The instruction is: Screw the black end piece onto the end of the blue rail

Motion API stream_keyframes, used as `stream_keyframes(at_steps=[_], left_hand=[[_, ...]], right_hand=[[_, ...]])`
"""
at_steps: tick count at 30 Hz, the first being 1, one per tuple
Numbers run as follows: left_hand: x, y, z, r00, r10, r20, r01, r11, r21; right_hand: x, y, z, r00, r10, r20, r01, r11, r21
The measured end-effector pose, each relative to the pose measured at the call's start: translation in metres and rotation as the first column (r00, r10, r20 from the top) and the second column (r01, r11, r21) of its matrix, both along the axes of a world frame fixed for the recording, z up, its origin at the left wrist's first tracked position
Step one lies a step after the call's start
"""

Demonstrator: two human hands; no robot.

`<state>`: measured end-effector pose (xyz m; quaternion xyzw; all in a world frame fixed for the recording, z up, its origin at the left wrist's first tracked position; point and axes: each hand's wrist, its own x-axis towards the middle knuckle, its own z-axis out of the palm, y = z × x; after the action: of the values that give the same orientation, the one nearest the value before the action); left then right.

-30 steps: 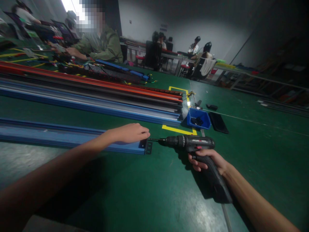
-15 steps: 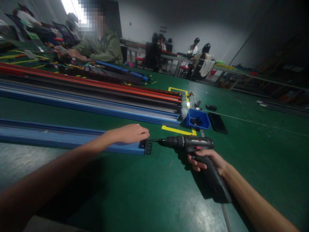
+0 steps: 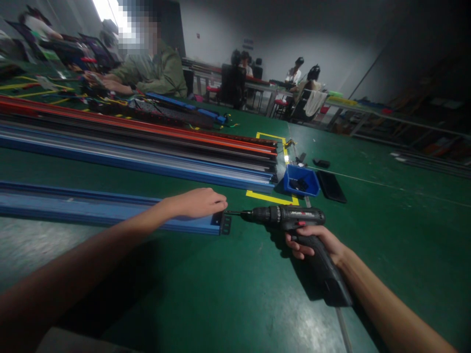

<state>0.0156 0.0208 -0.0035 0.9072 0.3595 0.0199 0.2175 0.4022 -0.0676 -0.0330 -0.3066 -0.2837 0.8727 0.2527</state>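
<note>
My right hand (image 3: 312, 242) is wrapped round the handle of a black power drill (image 3: 294, 215), whose long bit points left. The bit's tip reaches the black end cap (image 3: 225, 224) on a long blue rail (image 3: 110, 212). Over that same end of the rail lies my left hand (image 3: 200, 202), its fingers closed at the end's far edge; they hide how much of the rail or cap they grip.
Beyond are long blue, black and orange rails (image 3: 147, 152). A blue bin (image 3: 303, 182) with small dark parts stands right of their ends, beside a black phone-like slab (image 3: 331, 186). Across the table sits a person in a green jacket (image 3: 165, 71).
</note>
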Motion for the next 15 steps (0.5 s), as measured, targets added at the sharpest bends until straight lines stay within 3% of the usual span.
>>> stream_keyframes(at_steps=[7, 15], left_hand=[[0.0025, -0.0022, 0.0024, 0.999, 0.03, -0.044, -0.03, 1.0, 0.011], [0.0002, 0.0002, -0.0056, 0.998, 0.023, -0.058, -0.019, 0.998, 0.063]], right_hand=[[0.0005, 0.0018, -0.0001, 1.0, 0.001, -0.018, -0.002, 1.0, -0.025], [0.0001, 0.0019, 0.0008, 1.0, 0.009, -0.029, -0.009, 1.0, -0.025]])
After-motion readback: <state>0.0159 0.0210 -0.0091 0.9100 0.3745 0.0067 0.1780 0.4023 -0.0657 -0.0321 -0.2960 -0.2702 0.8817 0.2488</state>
